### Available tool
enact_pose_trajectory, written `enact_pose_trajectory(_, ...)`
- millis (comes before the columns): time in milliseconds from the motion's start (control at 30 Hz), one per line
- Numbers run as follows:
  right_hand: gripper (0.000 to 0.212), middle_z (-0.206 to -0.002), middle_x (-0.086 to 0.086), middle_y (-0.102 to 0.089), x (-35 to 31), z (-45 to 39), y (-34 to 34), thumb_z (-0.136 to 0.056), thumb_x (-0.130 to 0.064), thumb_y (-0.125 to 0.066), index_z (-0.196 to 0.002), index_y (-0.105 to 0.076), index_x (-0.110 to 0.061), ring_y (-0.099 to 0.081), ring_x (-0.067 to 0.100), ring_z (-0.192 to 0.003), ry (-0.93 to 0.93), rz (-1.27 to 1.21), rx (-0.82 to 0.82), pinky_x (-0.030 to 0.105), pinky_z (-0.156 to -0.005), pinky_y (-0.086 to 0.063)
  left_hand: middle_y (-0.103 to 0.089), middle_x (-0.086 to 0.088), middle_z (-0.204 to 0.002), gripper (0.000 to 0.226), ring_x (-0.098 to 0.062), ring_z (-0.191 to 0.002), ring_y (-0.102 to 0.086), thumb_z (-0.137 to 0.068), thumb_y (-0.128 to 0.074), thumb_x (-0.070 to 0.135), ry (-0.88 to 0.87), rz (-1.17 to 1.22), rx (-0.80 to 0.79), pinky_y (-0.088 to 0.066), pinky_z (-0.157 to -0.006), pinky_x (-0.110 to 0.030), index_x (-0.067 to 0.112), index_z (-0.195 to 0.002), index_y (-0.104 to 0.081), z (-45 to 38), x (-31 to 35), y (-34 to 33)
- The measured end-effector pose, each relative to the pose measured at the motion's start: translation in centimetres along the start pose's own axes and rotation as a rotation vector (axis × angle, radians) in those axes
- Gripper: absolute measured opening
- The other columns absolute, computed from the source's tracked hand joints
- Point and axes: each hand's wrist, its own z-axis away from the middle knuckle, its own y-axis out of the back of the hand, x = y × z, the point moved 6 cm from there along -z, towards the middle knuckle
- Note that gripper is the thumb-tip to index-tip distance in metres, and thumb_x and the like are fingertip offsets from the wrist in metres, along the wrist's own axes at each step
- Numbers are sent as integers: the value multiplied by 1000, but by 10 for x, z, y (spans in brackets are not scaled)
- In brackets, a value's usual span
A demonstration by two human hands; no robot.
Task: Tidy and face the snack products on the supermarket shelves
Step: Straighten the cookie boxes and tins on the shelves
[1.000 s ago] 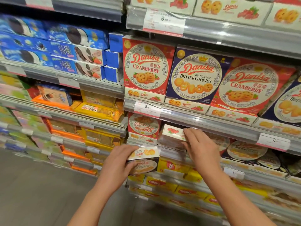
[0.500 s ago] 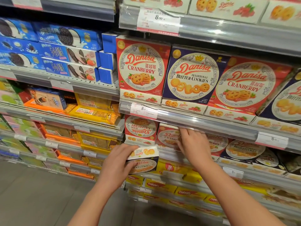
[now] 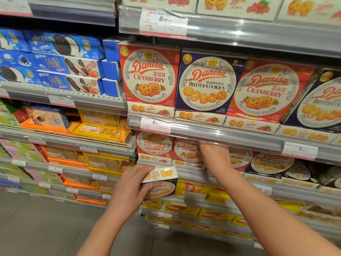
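- Left hand (image 3: 129,189) low in the centre of the frame, fingers and thumb wrapped round a small Danisa butter cookie box (image 3: 162,183), held in front of the shelf edge and clear of the rows behind; palm side hidden, so only the back of the hand and the fingers over the box's left end visible.
- Right hand (image 3: 215,156) just right of centre, reaching into the lower cookie shelf under the grey price rail (image 3: 230,139); fingertips cut off by that rail, so grip impossible to tell (spread or curled, not shown).
- Right hand against the right part of an upright cranberry box (image 3: 186,151), covering the end of its lettering.
- Left of that, an upside-down cranberry box (image 3: 154,145), label inverted, top edge lost behind the rail.
- Right of the hand, more boxes on the same shelf (image 3: 269,163), leaning and overlapping, print blurred toward the right edge.
- Centre of the frame: large cranberry box (image 3: 149,76), butter cookie box (image 3: 208,82) and a tilted cranberry box (image 3: 267,89) standing on flat boxes; a further box at far right cut off by the frame.
- Upper left: blue sandwich-cookie packs (image 3: 64,61), stacked, leftmost ones cropped.
- Bottom centre: yellow wafer packs (image 3: 184,209), partly hidden behind both forearms.
- Price tag (image 3: 155,124) on the rail, small print unreadable.
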Motion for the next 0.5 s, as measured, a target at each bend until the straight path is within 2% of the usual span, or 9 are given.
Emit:
enact_pose_trajectory(67,22,-50,-5,-59,0,4,4,-69,-25,-88,-67,-67,-23,-56,21,-40,24,-28,69,23,-38,-30,-56,19,-129,55,-5,-120,-45,-87,-77,29,-3,-7,-2,-40,-94,-22,33,-137,-57,0,4,-1)
enact_pose_trajectory(133,21,-61,-1,-65,0,13,11,-77,-33,-83,-78,-67,-19,-63,24,-50,53,-90,157,30,-46,-47,-54,21,-127,55,-4,-119,-44,-87,-77,29,-7,-5,-2,-40,-93,-22,34,-137,-56,0,9,-2)
enact_pose_trajectory(200,35,-90,6,-72,2,30,16,-80,-33,-79,-106,-67,-13,-70,28,-78,68,-144,209,41,-71,-57,-51,23,-126,55,-4,-118,-44,-86,-77,28,-19,2,-9,-42,-94,-24,34,-137,-56,0,15,-5)
enact_pose_trajectory(267,50,-121,11,-68,3,53,18,-86,-28,-73,-130,-61,-9,-65,30,-109,107,-193,233,49,-98,-51,-53,21,-128,55,-5,-120,-45,-86,-77,28,-33,2,-26,-42,-96,-25,33,-137,-56,-1,21,-8)
enact_pose_trajectory(300,51,-130,12,-65,4,66,20,-88,-26,-71,-133,-61,-7,-62,30,-117,131,-265,252,49,-105,-48,-55,18,-129,55,-6,-121,-45,-86,-77,29,-39,1,-33,-41,-97,-25,33,-137,-56,-2,25,-9)
enact_pose_trajectory(400,43,-136,4,-64,9,103,30,-94,-36,-63,-131,-65,-13,-61,20,-125,147,-517,231,36,-108,-46,-58,16,-128,56,-5,-119,-47,-83,-80,28,-71,11,-49,-39,-96,-22,33,-134,-58,-3,41,-17)
enact_pose_trajectory(500,51,-140,-8,-60,8,125,40,-94,-57,-50,-136,-56,-28,-55,12,-130,181,-613,110,31,-106,-46,-58,19,-124,56,0,-114,-46,-82,-81,28,-130,33,-99,-39,-96,-20,34,-133,-59,-7,66,-29)
